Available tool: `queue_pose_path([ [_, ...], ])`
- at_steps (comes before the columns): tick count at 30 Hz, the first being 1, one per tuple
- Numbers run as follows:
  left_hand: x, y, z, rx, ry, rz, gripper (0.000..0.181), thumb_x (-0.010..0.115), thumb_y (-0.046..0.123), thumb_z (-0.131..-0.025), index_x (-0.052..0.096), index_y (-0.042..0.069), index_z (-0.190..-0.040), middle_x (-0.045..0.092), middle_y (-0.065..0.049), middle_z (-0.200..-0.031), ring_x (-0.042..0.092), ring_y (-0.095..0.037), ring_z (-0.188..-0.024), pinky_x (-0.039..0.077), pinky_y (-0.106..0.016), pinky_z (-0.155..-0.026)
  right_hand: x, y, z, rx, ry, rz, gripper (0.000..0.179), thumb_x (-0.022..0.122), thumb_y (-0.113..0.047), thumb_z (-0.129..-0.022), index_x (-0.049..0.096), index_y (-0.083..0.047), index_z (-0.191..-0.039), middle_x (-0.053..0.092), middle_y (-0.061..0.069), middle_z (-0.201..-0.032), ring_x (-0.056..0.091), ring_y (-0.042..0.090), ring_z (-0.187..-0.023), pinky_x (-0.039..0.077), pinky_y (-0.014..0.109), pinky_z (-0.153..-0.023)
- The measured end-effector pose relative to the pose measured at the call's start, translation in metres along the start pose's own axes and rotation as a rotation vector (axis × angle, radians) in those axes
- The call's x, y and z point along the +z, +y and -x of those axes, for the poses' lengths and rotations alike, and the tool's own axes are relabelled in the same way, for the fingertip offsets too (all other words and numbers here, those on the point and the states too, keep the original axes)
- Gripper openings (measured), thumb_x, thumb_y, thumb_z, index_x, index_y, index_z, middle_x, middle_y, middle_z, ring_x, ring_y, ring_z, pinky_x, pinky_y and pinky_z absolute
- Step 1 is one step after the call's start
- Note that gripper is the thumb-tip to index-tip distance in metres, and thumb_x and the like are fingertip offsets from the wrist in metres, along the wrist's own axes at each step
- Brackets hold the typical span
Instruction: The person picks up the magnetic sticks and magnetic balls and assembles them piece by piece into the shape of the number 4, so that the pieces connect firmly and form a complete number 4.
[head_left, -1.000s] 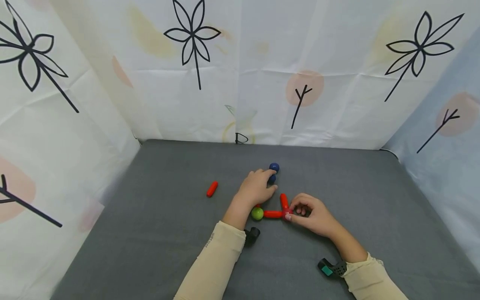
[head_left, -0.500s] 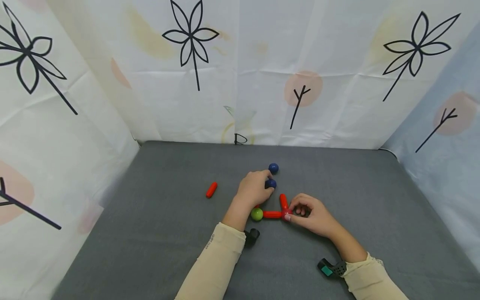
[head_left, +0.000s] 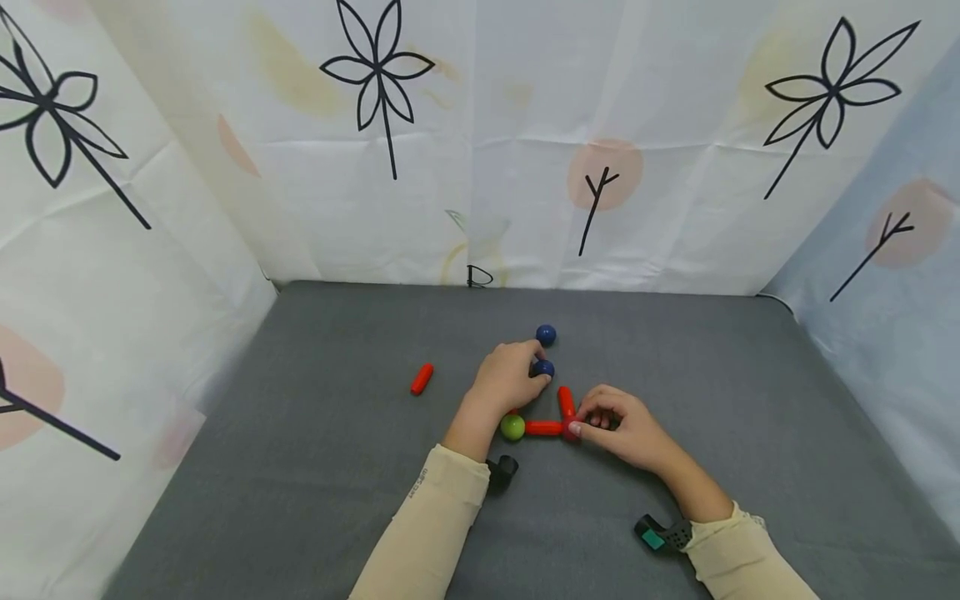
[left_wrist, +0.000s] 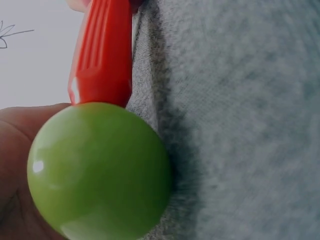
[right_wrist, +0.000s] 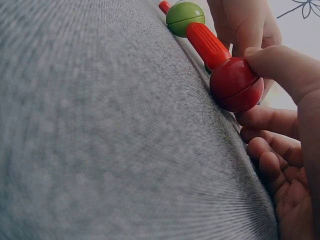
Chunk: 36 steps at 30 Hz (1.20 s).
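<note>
While a red ball [right_wrist: 236, 85] is pinched between the thumb and index finger of the right hand [head_left: 624, 427], it is joined at nine o'clock to a red rod [head_left: 543, 427], by which it is linked to a green ball [head_left: 512, 427]. A second red rod [head_left: 566, 402] is pointed from the red ball toward twelve o'clock; a third red rod [head_left: 514, 412], beside the green ball, is mostly hidden by the left hand [head_left: 504, 377]. Toward eleven o'clock from the red ball, a blue ball [head_left: 543, 368] is pinched by the left hand's thumb and fingertips. Near it, at twelve o'clock, another blue ball [head_left: 546, 335] is seen on the grey cloth [head_left: 315, 483]. Well apart, between nine and ten o'clock from the red ball, a loose red rod [head_left: 422, 379] is laid flat. Both forearms are covered by pale sleeves [head_left: 423, 529]. Beyond, at twelve o'clock, the cloth is bordered by a printed white curtain [head_left: 525, 192].
</note>
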<state>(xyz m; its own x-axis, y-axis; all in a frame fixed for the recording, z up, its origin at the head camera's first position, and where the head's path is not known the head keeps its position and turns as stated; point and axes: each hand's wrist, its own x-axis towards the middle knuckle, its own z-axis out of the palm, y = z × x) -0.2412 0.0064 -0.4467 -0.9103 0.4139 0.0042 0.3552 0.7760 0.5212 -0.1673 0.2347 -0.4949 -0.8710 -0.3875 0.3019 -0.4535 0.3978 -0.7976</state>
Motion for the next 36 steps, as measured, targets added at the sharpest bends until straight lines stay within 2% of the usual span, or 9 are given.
queue_pose_path([
  [7,-0.0025,-0.0009,0.0001,0.006,-0.033,0.063,0.030,0.076,0.032,-0.100,0.070,0.017,-0.126,0.070,0.001,-0.097,0.061,-0.014,-0.081,0.052,-0.031,-0.075,-0.0008,0.0057,0.0000,0.037,-0.007,0.020,0.017,0.089,-0.012,-0.087,0.075,-0.019,-0.094,0.069,0.001,-0.098,0.055,0.016,-0.074,0.048,0.026,-0.069],
  [13,-0.0035,0.0024,0.0000,0.020,-0.087,0.136,0.030,0.072,0.034,-0.103,0.069,0.018,-0.129,0.068,0.002,-0.096,0.060,-0.015,-0.081,0.049,-0.033,-0.079,-0.0007,0.0076,0.0003,0.023,-0.009,0.021,0.019,0.089,-0.011,-0.086,0.074,-0.019,-0.095,0.069,0.001,-0.097,0.055,0.015,-0.074,0.048,0.026,-0.069],
  [17,-0.0012,0.0045,-0.0014,0.032,-0.105,0.126,0.031,0.067,0.035,-0.106,0.069,0.018,-0.131,0.069,0.004,-0.097,0.060,-0.012,-0.083,0.047,-0.039,-0.093,-0.0007,0.0085,0.0000,0.005,-0.010,0.024,0.021,0.090,-0.011,-0.086,0.073,-0.019,-0.096,0.068,0.001,-0.095,0.055,0.016,-0.074,0.047,0.027,-0.069],
  [20,0.0006,0.0054,-0.0023,0.033,-0.107,0.119,0.032,0.065,0.036,-0.107,0.070,0.017,-0.132,0.069,0.004,-0.096,0.060,-0.012,-0.084,0.045,-0.042,-0.100,-0.0007,0.0078,-0.0002,-0.007,-0.011,0.025,0.022,0.090,-0.011,-0.085,0.073,-0.019,-0.097,0.067,0.001,-0.093,0.055,0.016,-0.074,0.046,0.028,-0.068],
  [36,0.0035,0.0066,-0.0012,0.056,-0.111,0.072,0.035,0.063,0.032,-0.108,0.067,0.016,-0.139,0.071,0.003,-0.103,0.061,-0.014,-0.093,0.044,-0.047,-0.106,-0.0008,0.0039,-0.0007,-0.026,-0.013,0.021,0.022,0.089,-0.010,-0.086,0.073,-0.019,-0.098,0.067,0.002,-0.092,0.055,0.017,-0.074,0.046,0.028,-0.068],
])
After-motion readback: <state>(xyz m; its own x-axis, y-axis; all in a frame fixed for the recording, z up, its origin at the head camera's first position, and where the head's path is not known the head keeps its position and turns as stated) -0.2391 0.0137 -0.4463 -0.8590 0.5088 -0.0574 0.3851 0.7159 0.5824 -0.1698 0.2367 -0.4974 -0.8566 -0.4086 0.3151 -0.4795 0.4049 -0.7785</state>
